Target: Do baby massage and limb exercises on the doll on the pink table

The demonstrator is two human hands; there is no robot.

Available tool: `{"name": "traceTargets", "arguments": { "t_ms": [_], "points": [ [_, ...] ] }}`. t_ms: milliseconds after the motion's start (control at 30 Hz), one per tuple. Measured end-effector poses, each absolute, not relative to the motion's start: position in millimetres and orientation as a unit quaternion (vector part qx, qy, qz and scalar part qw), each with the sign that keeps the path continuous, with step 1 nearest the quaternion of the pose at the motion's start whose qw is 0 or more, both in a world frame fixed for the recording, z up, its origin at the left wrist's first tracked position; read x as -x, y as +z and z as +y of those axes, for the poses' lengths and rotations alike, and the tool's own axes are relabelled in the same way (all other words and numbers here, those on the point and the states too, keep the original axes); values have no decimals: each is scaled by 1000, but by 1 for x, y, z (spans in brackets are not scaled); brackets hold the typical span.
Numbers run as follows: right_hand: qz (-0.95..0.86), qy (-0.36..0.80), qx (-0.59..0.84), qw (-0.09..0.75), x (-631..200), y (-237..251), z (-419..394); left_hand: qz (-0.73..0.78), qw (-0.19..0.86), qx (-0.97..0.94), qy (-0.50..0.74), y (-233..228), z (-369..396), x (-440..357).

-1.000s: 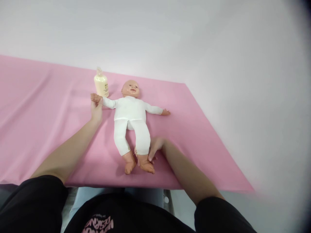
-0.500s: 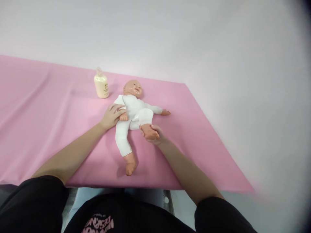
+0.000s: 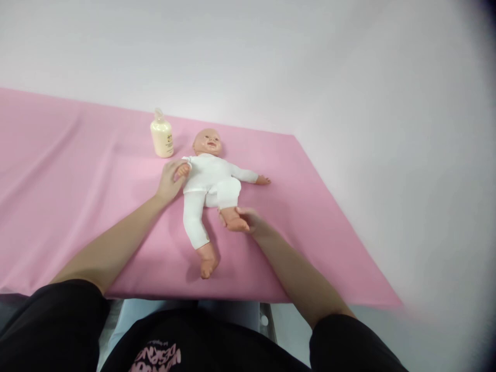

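A baby doll (image 3: pixel 209 173) with a white cloth body lies on its back, its head toward the table's far edge. My left hand (image 3: pixel 169 182) is closed around the doll's arm on the left side, the doll's small hand showing between my thumb and fingers. On the nearer side, my right hand (image 3: pixel 250 221) grips the doll's lower leg around the ankle, the foot pointing right, with my fingers partly hidden behind it. The doll's other leg (image 3: pixel 196 219) lies stretched toward me, and its other arm (image 3: pixel 248 175) reaches out to the right.
A pump bottle (image 3: pixel 161 138) of pale yellow liquid stands left of the doll's head. Pink cloth (image 3: pixel 96 196) covers the table, with its right edge slanting toward me. A plain pale wall (image 3: pixel 248 62) rises behind.
My left hand has moved the doll's arm left and outward from its body. The held leg has come slightly down and left, and the doll's head has turned more upward.
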State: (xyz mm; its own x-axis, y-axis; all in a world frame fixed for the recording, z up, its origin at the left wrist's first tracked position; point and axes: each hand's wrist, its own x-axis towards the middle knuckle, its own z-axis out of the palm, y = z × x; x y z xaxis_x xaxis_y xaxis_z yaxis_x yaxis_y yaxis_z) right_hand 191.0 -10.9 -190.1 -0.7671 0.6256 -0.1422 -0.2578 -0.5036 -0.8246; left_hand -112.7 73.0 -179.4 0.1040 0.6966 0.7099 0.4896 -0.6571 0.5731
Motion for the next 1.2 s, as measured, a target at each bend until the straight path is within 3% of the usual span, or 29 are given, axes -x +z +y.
{"name": "traceTargets", "arguments": {
  "t_ms": [167, 300, 400, 533, 633, 700, 933, 1200],
  "points": [
    [-482, 864, 142, -38, -195, -190, -14, 452, 250, -522, 679, -190, 100, 130],
    [-510, 842, 133, -113, -193, -187, -14, 471, 313, -394, 725, -197, 115, 141],
    [-511, 846, 140, -58, -194, -191, -15, 463, 301, -418, 721, -198, 112, 139],
    [-468, 851, 190, 143, -195, -196, -15, 426, 192, -580, 667, -192, 92, 123],
    [-408, 825, 236, 313, -190, -192, -14, 389, 82, -748, 531, -184, 75, 111],
    [-369, 811, 268, 368, -185, -187, -12, 351, 31, -831, 430, -180, 67, 106],
    [-315, 836, 306, 328, -177, -181, -4, 329, -25, -875, 355, -176, 66, 101],
    [-300, 821, 350, 338, -175, -178, -4, 360, 76, -841, 397, -177, 67, 103]
  ]
}}
